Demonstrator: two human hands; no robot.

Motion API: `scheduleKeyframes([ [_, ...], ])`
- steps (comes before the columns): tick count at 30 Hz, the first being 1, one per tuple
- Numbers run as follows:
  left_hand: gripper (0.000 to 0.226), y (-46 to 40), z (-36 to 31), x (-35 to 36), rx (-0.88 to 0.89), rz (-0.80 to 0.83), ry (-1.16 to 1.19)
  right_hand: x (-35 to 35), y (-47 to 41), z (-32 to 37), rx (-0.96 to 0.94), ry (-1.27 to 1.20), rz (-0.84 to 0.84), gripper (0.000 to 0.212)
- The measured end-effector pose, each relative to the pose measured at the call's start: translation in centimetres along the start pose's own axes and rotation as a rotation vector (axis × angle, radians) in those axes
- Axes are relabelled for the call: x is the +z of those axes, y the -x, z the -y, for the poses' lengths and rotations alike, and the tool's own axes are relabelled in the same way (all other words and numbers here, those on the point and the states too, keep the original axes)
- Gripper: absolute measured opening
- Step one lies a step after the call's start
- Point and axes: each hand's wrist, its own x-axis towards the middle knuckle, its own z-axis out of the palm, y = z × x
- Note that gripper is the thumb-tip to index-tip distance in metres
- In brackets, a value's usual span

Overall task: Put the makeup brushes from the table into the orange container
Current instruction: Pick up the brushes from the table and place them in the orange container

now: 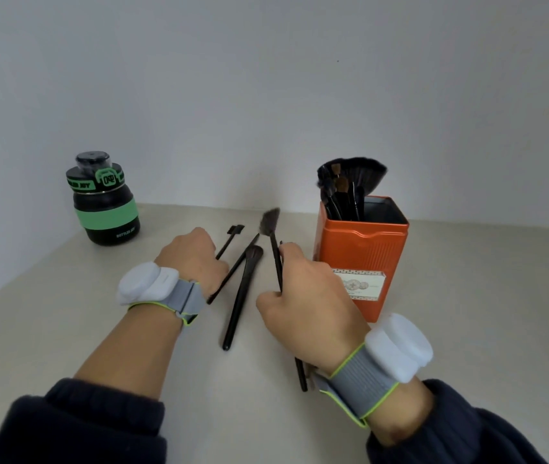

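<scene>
Two bare forearms, dark navy knit sleeves (75,426) pushed up short of the wrists, ribbed cuffs bunched. Grey ribbed elastic wrist strap with neon yellow-green edging on the left wrist (184,301), white rounded plastic pod (147,287) mounted on its outer side. Matching grey strap, same neon trim, on the right wrist (362,383), loose tab hanging below, bigger-looking white two-lobed pod (398,351) on top. No visible markings on pods.

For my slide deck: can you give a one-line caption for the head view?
Right hand lifts a makeup brush beside the orange container while left hand reaches toward brushes on the table.
</scene>
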Motion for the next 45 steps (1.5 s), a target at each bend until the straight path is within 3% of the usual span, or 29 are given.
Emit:
scheduleKeyframes([
  [4, 0.035, 0.5, -0.7, -0.5, 0.177, -0.231, 0.122, -0.3, -0.1, 0.0, -0.128, -0.055, -0.193, 0.027],
  [8, 0.013, 1.7, -2.7, -1.3, 0.380, -0.400, 0.389, -0.7, -0.6, -0.5, -0.283, -0.158, -0.373, 0.019],
  [17, 0.011, 3.9, -5.1, -2.9, 0.509, -0.379, 1.261, -4.4, -1.2, -1.2, -0.308, -0.647, -0.791, 0.016],
  [21, 0.012, 4.5, -6.0, -3.6, 0.550, -0.435, 1.495, -5.7, -0.8, -1.2, -0.298, -0.778, -0.966, 0.012],
  [27, 0.007, 5.6, -7.4, -3.9, 0.603, -0.496, 1.591, -7.3, -0.3, -1.3, -0.444, -0.830, -1.158, 0.014],
  [33, 0.010, 6.1, -8.1, -3.4, 0.633, -0.456, 1.472, -8.2, -0.5, -2.0, -0.452, -0.797, -1.229, 0.013],
  [45, 0.024, 6.6, -10.2, -2.1, 0.578, -0.328, 1.380, -6.5, -1.8, -3.0, -0.228, -0.630, -1.036, 0.021],
])
